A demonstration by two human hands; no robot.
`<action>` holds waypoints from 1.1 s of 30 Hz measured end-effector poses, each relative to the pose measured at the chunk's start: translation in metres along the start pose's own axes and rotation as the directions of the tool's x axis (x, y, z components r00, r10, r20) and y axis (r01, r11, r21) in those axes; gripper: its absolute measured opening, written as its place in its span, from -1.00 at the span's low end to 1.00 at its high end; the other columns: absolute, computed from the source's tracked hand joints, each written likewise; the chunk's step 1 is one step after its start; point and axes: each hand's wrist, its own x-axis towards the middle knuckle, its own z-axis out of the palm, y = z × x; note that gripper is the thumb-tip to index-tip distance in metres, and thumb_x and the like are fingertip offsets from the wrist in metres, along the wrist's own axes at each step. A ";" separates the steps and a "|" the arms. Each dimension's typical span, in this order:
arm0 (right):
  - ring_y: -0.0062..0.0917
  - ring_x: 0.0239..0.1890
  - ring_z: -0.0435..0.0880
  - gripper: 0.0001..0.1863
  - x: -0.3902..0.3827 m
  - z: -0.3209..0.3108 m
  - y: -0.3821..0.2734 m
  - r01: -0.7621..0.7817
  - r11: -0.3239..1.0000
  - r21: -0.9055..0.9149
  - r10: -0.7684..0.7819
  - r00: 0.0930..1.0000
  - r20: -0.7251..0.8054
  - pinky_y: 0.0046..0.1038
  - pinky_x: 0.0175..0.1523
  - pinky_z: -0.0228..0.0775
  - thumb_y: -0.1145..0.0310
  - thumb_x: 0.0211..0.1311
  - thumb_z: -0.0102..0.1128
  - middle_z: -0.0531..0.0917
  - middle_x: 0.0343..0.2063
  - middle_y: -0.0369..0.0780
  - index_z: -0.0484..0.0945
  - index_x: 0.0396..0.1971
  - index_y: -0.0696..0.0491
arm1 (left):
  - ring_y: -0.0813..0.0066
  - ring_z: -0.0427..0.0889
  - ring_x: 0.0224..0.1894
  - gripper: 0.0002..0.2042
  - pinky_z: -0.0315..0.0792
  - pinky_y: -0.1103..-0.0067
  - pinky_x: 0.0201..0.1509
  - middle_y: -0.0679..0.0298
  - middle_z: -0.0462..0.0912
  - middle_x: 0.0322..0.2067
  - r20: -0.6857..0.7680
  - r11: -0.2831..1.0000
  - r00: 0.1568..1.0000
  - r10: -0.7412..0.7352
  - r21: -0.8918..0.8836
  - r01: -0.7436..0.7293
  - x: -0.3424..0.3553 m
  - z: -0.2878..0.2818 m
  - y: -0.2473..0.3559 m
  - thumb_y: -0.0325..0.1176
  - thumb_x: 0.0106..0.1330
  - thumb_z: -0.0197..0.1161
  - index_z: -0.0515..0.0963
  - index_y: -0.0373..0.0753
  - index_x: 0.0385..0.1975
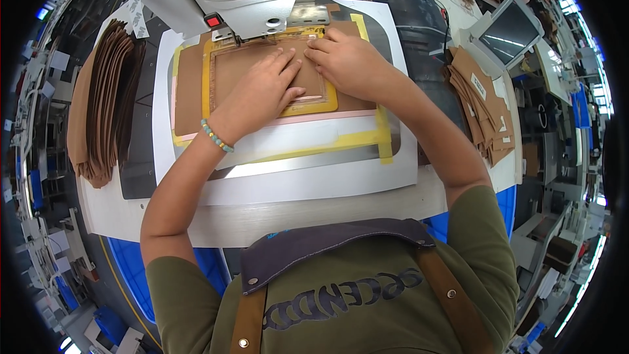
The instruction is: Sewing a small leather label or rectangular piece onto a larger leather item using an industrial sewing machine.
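A flat brown fabric piece [190,73] lies under the head of a white sewing machine [226,8]. On top of it rests a yellow rectangular frame [206,82], with brown material showing through its opening. My left hand [257,88] lies palm down inside the frame, fingers stretched toward the machine and thumb apart. At the frame's upper right corner, my right hand [350,62] presses down with its fingertips, the fingers slightly bent and spread. Neither hand grips anything visible. The machine's needle area is partly hidden by its head.
Beneath the work is a white sheet [308,187] with yellow tape [327,144]. A stack of folded brown pieces [98,108] stands at the left; more brown pieces [481,108] lie at the right, below a small screen [510,33]. Blue bins [131,275] sit under the table.
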 end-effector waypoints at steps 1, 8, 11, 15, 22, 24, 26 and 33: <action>-0.34 0.13 0.64 -0.63 0.002 0.001 -0.002 0.001 1.000 -0.001 -0.001 1.000 0.000 -0.40 0.24 0.58 0.36 0.31 0.39 0.75 0.18 -0.23 0.74 0.10 0.12 | -0.08 0.44 0.48 -0.46 0.36 0.23 0.56 -0.03 0.48 0.44 -0.002 1.000 1.000 0.000 0.000 0.000 -0.001 0.000 -0.001 -0.15 0.56 0.29 0.52 -0.39 0.38; -0.35 0.17 0.62 -0.59 0.018 0.006 -0.012 0.024 0.999 0.024 -0.024 1.000 0.003 -0.39 0.29 0.54 0.27 0.37 0.38 0.74 0.19 -0.24 0.73 0.14 0.12 | -0.07 0.47 0.45 -0.50 0.38 0.23 0.55 -0.08 0.51 0.41 -0.066 0.999 0.998 -0.001 -0.035 -0.002 -0.009 0.000 -0.011 -0.25 0.54 0.31 0.52 -0.45 0.35; -0.33 0.18 0.62 -0.59 0.019 0.001 -0.016 0.020 0.994 0.107 -0.015 0.999 -0.047 -0.35 0.30 0.53 0.25 0.40 0.36 0.74 0.20 -0.23 0.72 0.16 0.10 | -0.06 0.50 0.39 -0.51 0.40 0.22 0.51 -0.07 0.53 0.38 -0.081 0.999 0.997 -0.008 -0.041 0.005 -0.011 -0.003 -0.014 -0.26 0.54 0.30 0.53 -0.46 0.32; -0.33 0.16 0.67 -0.64 0.010 -0.016 -0.017 -0.009 0.978 0.206 0.039 0.989 -0.142 -0.29 0.21 0.59 0.19 0.39 0.37 0.76 0.13 -0.26 0.74 0.08 0.05 | -0.02 0.55 0.27 -0.54 0.44 0.21 0.42 -0.01 0.59 0.32 -0.070 0.999 0.997 -0.036 -0.037 0.033 -0.012 -0.008 -0.017 -0.26 0.53 0.30 0.55 -0.44 0.29; -0.28 0.22 0.65 -0.71 -0.021 -0.036 -0.016 -0.120 0.955 0.272 0.140 0.989 -0.052 -0.24 0.27 0.57 0.22 0.45 0.31 0.72 0.20 -0.22 0.73 0.04 0.03 | 0.02 0.55 0.27 -0.56 0.44 0.24 0.41 0.06 0.62 0.30 -0.067 0.996 0.994 -0.088 0.022 0.090 -0.019 -0.013 -0.021 -0.26 0.53 0.29 0.57 -0.39 0.28; -0.28 0.24 0.63 -0.71 -0.027 -0.035 -0.015 -0.122 0.962 0.245 0.129 0.992 -0.013 -0.23 0.28 0.56 0.24 0.47 0.28 0.71 0.21 -0.22 0.71 0.06 0.03 | 0.02 0.55 0.31 -0.57 0.43 0.25 0.44 0.06 0.63 0.30 -0.104 0.999 0.993 -0.049 0.014 0.051 -0.032 -0.015 -0.032 -0.28 0.54 0.28 0.56 -0.35 0.31; -0.28 0.25 0.62 -0.71 -0.030 -0.036 -0.017 -0.110 0.956 0.272 0.112 0.994 0.010 -0.23 0.29 0.56 0.26 0.49 0.26 0.71 0.21 -0.21 0.70 0.08 0.03 | 0.02 0.55 0.34 -0.57 0.41 0.25 0.46 0.07 0.63 0.30 -0.095 0.997 0.992 -0.078 -0.017 0.077 -0.044 -0.026 -0.035 -0.30 0.54 0.27 0.56 -0.34 0.32; -0.22 0.25 0.61 -0.63 0.001 -0.031 -0.041 -0.034 0.870 0.492 0.011 0.999 0.050 -0.24 0.34 0.51 0.42 0.47 0.17 0.70 0.23 -0.16 0.68 0.20 0.08 | 0.07 0.35 0.59 -0.55 0.29 0.25 0.62 0.19 0.54 0.46 0.020 0.963 0.995 -0.093 -0.251 0.095 -0.077 -0.043 -0.041 -0.37 0.50 0.31 0.58 -0.23 0.37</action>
